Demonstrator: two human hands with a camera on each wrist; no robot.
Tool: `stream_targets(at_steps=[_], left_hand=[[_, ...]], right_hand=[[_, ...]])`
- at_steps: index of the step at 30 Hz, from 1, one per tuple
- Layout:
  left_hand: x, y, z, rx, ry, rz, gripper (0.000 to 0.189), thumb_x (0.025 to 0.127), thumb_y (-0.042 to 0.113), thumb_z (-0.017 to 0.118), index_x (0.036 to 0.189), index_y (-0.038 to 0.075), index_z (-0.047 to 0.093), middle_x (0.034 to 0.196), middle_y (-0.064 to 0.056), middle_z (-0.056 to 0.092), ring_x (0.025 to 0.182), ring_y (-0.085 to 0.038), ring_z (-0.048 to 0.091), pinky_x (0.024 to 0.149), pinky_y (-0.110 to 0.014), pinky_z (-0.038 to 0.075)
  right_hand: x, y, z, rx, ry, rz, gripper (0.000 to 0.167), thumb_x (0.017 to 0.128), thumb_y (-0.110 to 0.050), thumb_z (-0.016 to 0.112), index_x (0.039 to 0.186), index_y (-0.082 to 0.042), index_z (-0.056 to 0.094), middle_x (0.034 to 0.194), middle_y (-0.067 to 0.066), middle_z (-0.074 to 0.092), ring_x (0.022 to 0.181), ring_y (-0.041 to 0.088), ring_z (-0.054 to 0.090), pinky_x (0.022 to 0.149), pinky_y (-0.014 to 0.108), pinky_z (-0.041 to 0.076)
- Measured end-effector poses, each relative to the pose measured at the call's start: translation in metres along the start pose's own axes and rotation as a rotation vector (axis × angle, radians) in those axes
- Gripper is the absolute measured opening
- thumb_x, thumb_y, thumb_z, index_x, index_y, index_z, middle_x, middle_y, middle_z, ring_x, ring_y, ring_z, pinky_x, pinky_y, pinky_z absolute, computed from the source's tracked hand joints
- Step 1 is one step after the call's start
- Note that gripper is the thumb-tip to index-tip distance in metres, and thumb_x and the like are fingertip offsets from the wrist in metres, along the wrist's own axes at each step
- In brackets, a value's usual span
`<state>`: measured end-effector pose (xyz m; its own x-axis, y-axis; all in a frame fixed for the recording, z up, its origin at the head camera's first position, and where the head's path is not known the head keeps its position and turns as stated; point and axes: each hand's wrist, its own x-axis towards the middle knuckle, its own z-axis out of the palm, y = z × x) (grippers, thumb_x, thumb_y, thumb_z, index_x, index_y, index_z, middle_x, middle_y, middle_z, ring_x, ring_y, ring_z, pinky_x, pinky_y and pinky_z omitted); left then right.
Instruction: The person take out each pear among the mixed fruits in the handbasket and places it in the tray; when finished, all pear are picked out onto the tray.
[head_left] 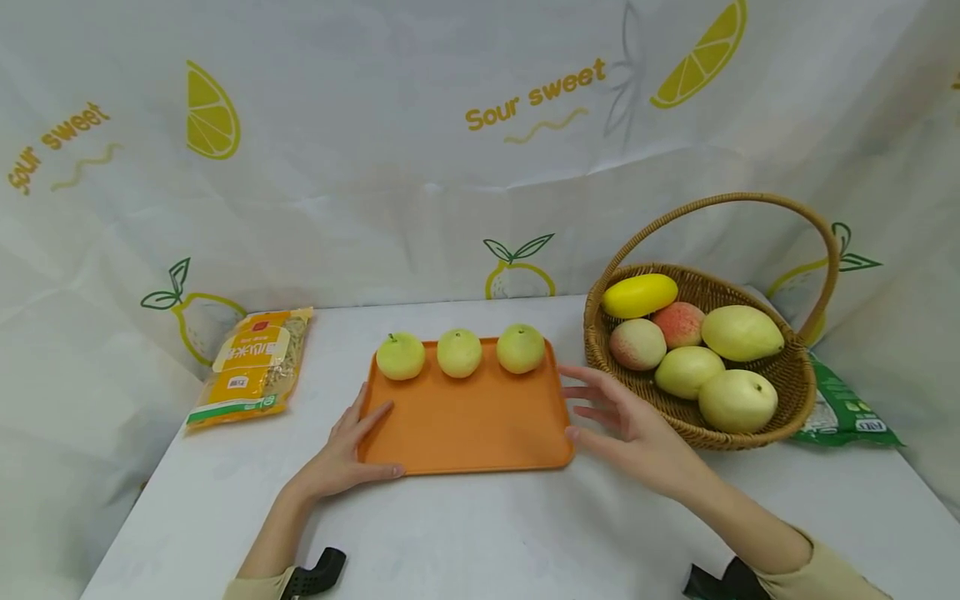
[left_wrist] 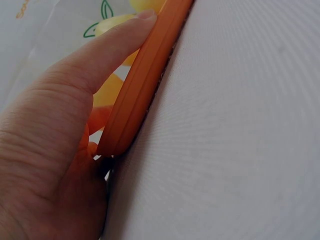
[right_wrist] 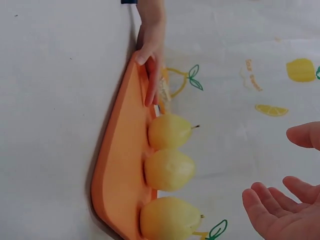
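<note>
An orange tray (head_left: 472, 425) lies on the white table, with three round yellow-green pears in a row along its far side: a left pear (head_left: 401, 357), a middle pear (head_left: 459, 353) and a right pear (head_left: 521, 348). My left hand (head_left: 348, 450) holds the tray's near left corner, its thumb along the front rim and its fingers at the left side. In the left wrist view the thumb (left_wrist: 115, 47) lies against the rim. My right hand (head_left: 630, 425) hovers beside the tray's right edge, fingers spread and lightly bent, with nothing in it.
To the right stands a wicker basket (head_left: 600, 333) with a tall handle, holding a yellow fruit (head_left: 640, 296), peaches (head_left: 637, 344) and pale yellow-green fruits (head_left: 738, 401). A green packet (head_left: 851, 412) lies behind it. At the left lies a yellow bag of grain (head_left: 251, 367). A printed cloth hangs behind.
</note>
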<state>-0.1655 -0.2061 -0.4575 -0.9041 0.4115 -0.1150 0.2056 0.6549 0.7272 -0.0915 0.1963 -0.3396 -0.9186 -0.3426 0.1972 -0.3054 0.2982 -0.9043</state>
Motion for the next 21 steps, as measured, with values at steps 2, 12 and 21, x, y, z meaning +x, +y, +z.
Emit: stream_targets(at_steps=[2, 12, 21], left_hand=[[0.0, 0.0, 0.0, 0.0, 0.002, 0.0, 0.098, 0.073, 0.053, 0.08, 0.154, 0.024, 0.032, 0.163, -0.004, -0.011, 0.145, -0.044, -0.003, 0.105, -0.074, 0.011], [0.0, 0.002, 0.0, -0.002, -0.006, -0.007, 0.099, 0.074, 0.051, 0.081, 0.154, 0.023, 0.031, 0.163, -0.004, -0.012, 0.145, -0.044, -0.003, 0.105, -0.074, 0.01], [-0.001, 0.003, -0.001, -0.016, -0.009, -0.014, 0.098, 0.074, 0.051, 0.081, 0.154, 0.023, 0.032, 0.163, -0.003, -0.013, 0.144, -0.044, -0.003, 0.104, -0.075, 0.011]], right_hand=[[-0.001, -0.004, -0.005, 0.003, 0.015, -0.014, 0.056, 0.093, -0.006, 0.066, 0.144, -0.013, 0.044, 0.142, 0.006, 0.048, 0.124, 0.017, 0.053, 0.097, 0.024, 0.045], [-0.002, -0.009, -0.041, -0.129, 0.066, -0.07, 0.04, 0.094, 0.0, 0.062, 0.133, -0.008, 0.054, 0.128, 0.005, 0.057, 0.111, 0.015, 0.06, 0.089, 0.021, 0.049], [0.002, -0.012, -0.088, -0.42, 0.029, -0.049, 0.038, 0.092, -0.007, 0.068, 0.128, -0.016, 0.058, 0.121, -0.004, 0.056, 0.105, 0.002, 0.056, 0.086, 0.016, 0.048]])
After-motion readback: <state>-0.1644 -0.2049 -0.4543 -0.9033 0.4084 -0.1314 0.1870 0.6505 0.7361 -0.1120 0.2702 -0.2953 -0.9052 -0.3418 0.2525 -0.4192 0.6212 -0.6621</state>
